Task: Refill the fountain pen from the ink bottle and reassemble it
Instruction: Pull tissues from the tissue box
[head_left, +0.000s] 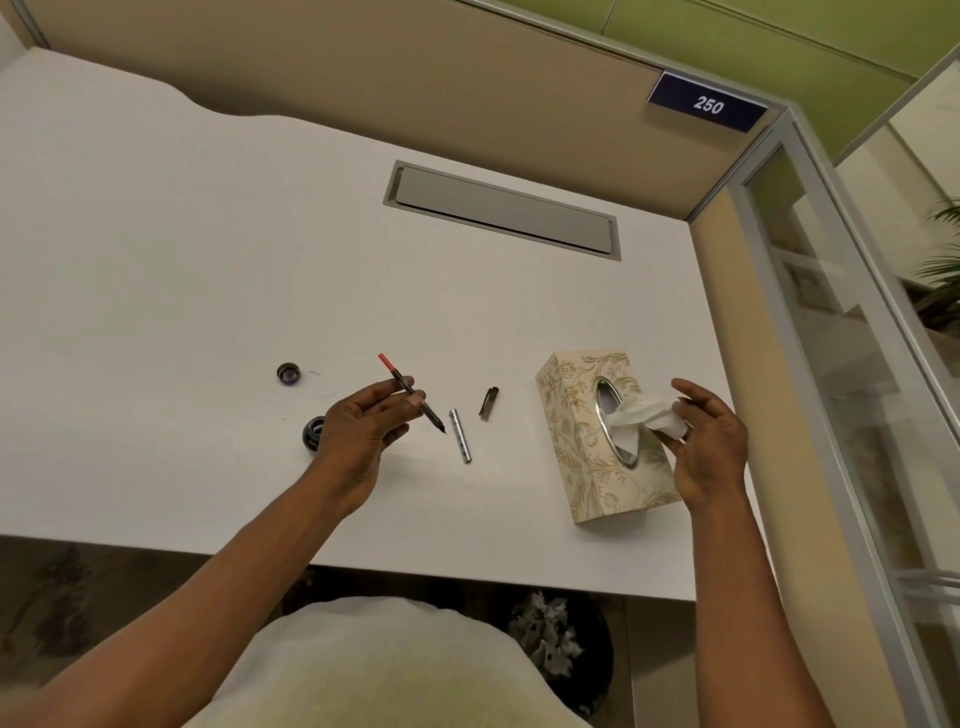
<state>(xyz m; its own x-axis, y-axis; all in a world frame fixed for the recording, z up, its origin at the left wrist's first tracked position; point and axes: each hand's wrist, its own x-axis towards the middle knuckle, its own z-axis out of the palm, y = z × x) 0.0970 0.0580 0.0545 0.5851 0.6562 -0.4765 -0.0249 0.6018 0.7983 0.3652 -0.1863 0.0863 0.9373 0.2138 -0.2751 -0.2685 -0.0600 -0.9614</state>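
Above the near desk our left hand pinches the inked pen section, right hand grips a tissue from the box; wipe nib next, barrel waits between

the pen's inner section, dark with a red end and its nib pointing down to the right, is pinched in the left hand. the open ink bottle sits just behind that hand's wrist, its cap further off to the left. the silver barrel and dark pen cap lie just right of the nib.
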